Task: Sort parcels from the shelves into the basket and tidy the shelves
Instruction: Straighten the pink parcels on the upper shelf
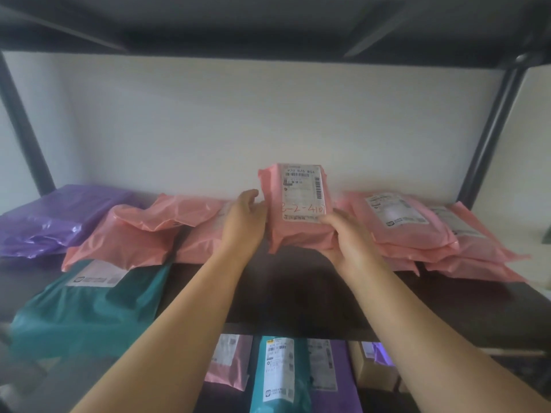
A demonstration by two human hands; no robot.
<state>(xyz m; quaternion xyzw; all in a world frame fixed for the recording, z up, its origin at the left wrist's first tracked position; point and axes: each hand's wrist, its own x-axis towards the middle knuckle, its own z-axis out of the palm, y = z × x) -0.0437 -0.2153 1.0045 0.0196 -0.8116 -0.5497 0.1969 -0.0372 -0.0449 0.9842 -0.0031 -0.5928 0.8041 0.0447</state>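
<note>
Holding pink parcel [298, 210] upright over shelf [298, 290]; left grip [243, 217] and right grip [348, 236] both clamped on its sides.

Pink parcels [402, 225], a purple parcel [53, 222], a teal parcel [89, 311], dark shelf [298, 293].

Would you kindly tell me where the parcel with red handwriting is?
Head view, centre of the shelf: the parcel is held upright between the left hand and right hand, with pink parcels lying on both sides.
</note>
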